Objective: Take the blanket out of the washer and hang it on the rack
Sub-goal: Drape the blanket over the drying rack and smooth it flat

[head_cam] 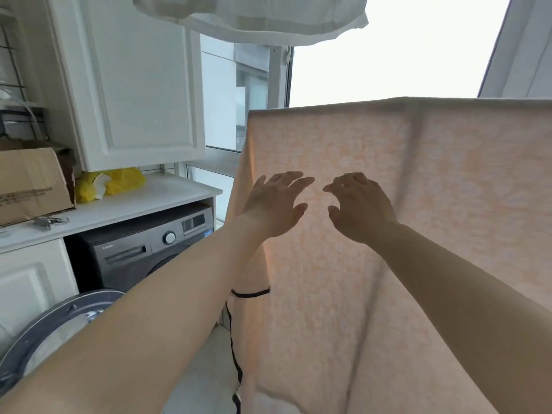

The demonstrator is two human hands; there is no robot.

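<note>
Both hands are loose-fingered, gripping nothing: left hand and right hand side by side, equally near the blanket just beyond, already draped from a level top edge running left to right.

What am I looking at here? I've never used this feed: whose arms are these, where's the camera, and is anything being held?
There is one picture, from a camera worn on a person's head, looking forward and down. No robot: the arms are the person's own. The left hand and right hand reach with spread fingers toward the peach blanket, which already hangs over a rail; neither grips anything. At lower left is the grey washer with its door open. The white counter above it carries a cardboard box and a yellow bag.
</note>
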